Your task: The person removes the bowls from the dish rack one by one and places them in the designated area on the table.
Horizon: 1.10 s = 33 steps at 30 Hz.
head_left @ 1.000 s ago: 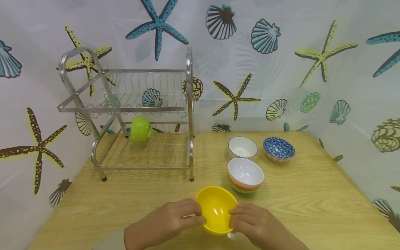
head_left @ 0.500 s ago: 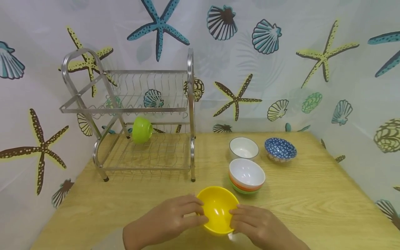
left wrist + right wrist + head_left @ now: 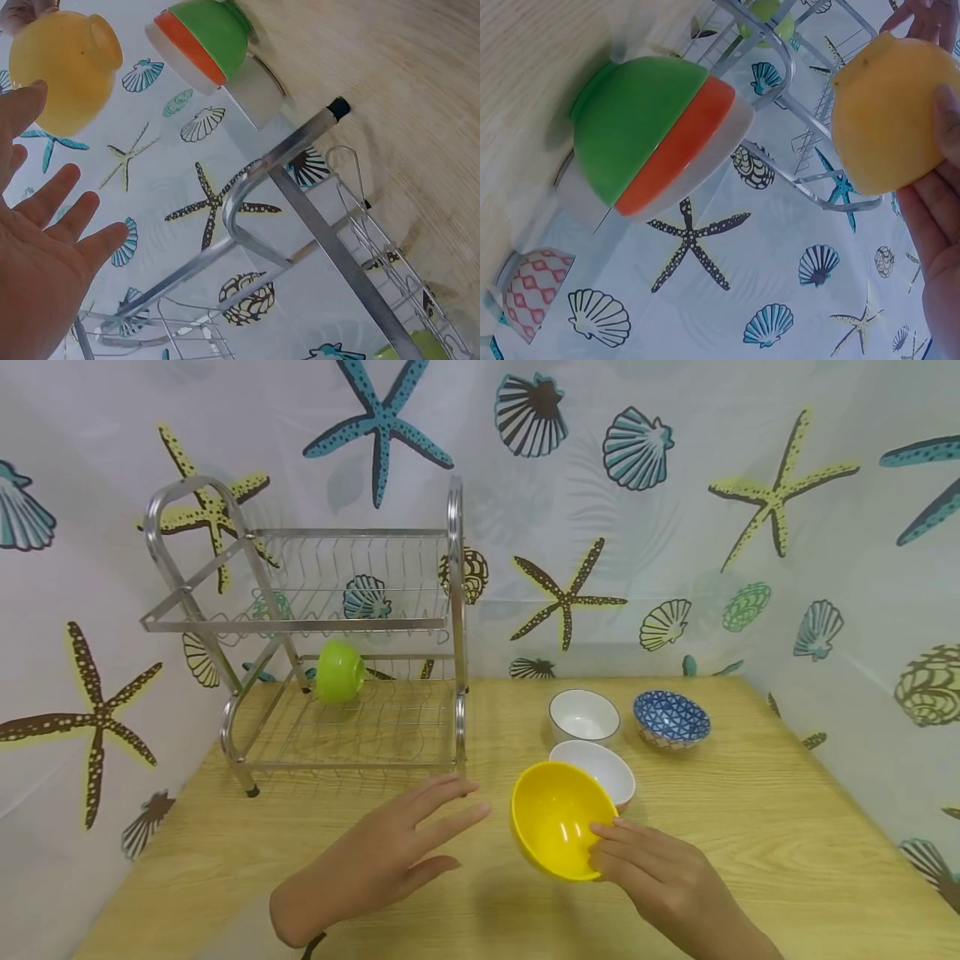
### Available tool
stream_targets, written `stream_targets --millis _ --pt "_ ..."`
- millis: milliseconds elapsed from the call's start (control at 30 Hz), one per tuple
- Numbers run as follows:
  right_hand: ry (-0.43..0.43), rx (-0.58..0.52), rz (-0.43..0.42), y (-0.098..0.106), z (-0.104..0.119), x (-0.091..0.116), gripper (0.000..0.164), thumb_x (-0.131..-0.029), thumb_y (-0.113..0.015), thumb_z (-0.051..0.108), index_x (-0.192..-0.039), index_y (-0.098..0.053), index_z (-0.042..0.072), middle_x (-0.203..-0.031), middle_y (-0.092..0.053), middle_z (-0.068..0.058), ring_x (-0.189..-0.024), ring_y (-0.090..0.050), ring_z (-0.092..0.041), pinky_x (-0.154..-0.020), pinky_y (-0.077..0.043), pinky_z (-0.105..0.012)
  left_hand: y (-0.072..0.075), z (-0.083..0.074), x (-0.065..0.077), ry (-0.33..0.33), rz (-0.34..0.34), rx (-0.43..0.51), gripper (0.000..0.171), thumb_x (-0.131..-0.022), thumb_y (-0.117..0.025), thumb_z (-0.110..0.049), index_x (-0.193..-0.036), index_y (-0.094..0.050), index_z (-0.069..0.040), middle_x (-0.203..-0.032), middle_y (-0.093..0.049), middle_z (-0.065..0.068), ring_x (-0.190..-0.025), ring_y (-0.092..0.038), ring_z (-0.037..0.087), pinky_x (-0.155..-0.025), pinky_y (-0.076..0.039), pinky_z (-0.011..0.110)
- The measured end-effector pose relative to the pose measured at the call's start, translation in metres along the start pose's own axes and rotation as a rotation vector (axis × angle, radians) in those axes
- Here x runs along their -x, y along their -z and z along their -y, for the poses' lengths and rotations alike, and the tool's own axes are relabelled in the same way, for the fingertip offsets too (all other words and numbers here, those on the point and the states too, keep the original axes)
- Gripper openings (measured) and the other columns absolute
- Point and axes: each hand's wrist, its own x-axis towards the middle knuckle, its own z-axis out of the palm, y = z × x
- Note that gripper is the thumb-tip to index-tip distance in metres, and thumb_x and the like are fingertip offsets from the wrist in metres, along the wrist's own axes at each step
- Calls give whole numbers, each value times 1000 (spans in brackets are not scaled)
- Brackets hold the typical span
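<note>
A yellow bowl (image 3: 558, 818) is held up off the table, tilted, by my right hand (image 3: 667, 877). That hand pinches its right rim, fingers on the inside. In the right wrist view the bowl's (image 3: 889, 112) outer side and foot ring show. My left hand (image 3: 382, 852) is to the left of the bowl, apart from it, with fingers spread and nothing in it. Behind the bowl stands a stack of nested bowls, its white top bowl (image 3: 600, 768) partly covered. The right wrist view shows orange (image 3: 679, 154) and green (image 3: 637, 112) bowls lower in that stack.
A two-tier metal dish rack (image 3: 345, 764) stands at the left, a green bowl (image 3: 339, 672) leaning on its lower tier. A white bowl (image 3: 583, 716) with a dark rim and a blue patterned bowl (image 3: 671, 718) sit behind the stack. A patterned curtain (image 3: 675, 568) surrounds the wooden table (image 3: 757, 827).
Both hands held the yellow bowl on the table before. The left hand has let go and drawn left, while the right hand has lifted the bowl up and to the right, tilting it.
</note>
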Motion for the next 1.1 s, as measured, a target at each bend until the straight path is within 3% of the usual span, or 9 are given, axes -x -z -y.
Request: stream_targets --millis 233,433,667,800,933,1100 --pt "-78 85 -44 14 -10 8 38 -103 -46 24 -85 -74 7 -90 -73 -8 -84 -69 -22 -97 -45 -20 6 18 13 111 -10 -10 61 -95 -61 -33 -148 -36 -19 -149 -36 4 -137 -36 29 -107 -40 46" --pt "-159 149 -75 22 -21 20 41 -102 -46 29 -83 -73 4 -89 -73 -9 -84 -68 -24 -100 -41 -15 8 24 19 99 -84 -7 53 -98 -54 -34 -145 -42 -13 -147 -41 5 -136 -37 30 -110 -35 44" --pt "-307 246 -37 29 -36 43 47 -100 -44 41 -84 -73 8 -93 -73 -8 -81 -69 -29 -96 -41 -12 12 30 24 109 -126 -32 52 -97 -57 -33 -143 -44 -13 -144 -44 4 -132 -42 28 -107 -39 43" --pt "-364 310 27 34 -44 58 53 -101 -39 45 -84 -73 8 -93 -73 -9 -80 -70 -29 -79 -53 -24 14 32 27 113 -131 -30 55 -95 -61 -29 -144 -43 -13 -143 -45 5 -130 -45 27 -106 -39 37" --pt "-416 345 108 38 -51 69 59 -102 -33 48 -84 -72 6 -91 -73 -13 -78 -70 -32 -65 -54 -40 14 32 30 134 -112 -26 63 -89 -69 -22 -145 -42 -13 -142 -46 6 -129 -45 27 -105 -40 37" --pt "-469 351 157 39 -60 79 67 -101 -28 52 -83 -71 5 -89 -72 -17 -74 -69 -35 -60 -56 -45 14 32 33 169 -80 -42 64 -89 -69 -23 -146 -41 -16 -142 -46 4 -128 -45 23 -101 -43 41"
